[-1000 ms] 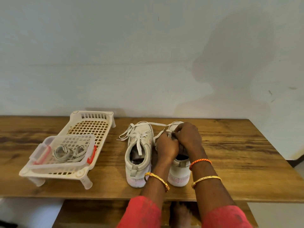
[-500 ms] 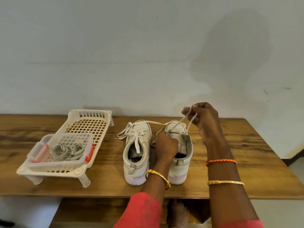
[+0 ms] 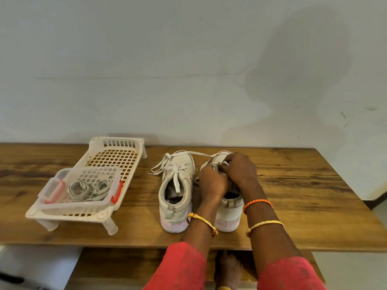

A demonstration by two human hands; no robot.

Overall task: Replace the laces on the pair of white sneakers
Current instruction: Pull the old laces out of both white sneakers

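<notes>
Unlacing the right-hand white canvas sneaker (image 3: pixel 227 210)
Both hands, left hand (image 3: pixel 212 183) and right hand (image 3: pixel 239 170), pinch its flat white lace (image 3: pixel 201 153) mid-table; best to draw each crossing out evenly

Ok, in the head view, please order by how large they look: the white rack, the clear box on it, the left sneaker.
1. white rack
2. clear box and left sneaker: they look alike in size, so I do not rank them.

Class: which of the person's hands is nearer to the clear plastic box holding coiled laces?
Left. The left hand works on the right-side sneaker, nearer the clear plastic box; the right hand lies beyond it.
</notes>
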